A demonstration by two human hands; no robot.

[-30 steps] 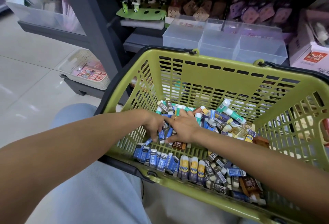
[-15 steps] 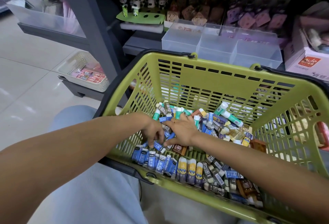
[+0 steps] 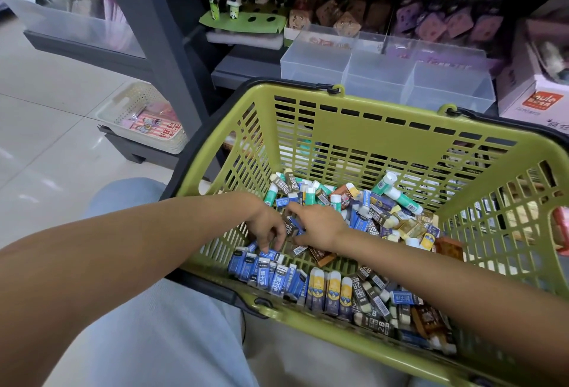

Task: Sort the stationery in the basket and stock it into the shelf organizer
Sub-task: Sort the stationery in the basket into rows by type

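Resting on the person's lap, the olive-green slatted plastic shopping basket [image 3: 363,128] holds the stationery. Both hands are down inside it, close together near its left wall.

Left hand [image 3: 267,227]: fingers curled downward, tips touching a blue-sleeved eraser [image 3: 271,253] at the top of a row of blue-sleeved erasers [image 3: 268,274] lined along the near wall. Whether the fingers actually pinch it cannot be told.

Right hand [image 3: 317,226]: back turned to the camera, fingers bent into the loose pile; it appears to grip a dark 2B-marked eraser [image 3: 291,226], but the hold is partly hidden.

Sorted groups along the near wall, left to right: the blue row, then yellow-and-white capped erasers [image 3: 331,289], then dark grey 2B erasers [image 3: 374,297]. An unsorted heap lies toward the far wall, including green-and-white glue sticks [image 3: 400,197].

Beyond the basket, a clear plastic shelf organizer [image 3: 388,74] with three front compartments stands on the grey shelf. A white perforated tray [image 3: 144,118] sits on the lower ledge at left.
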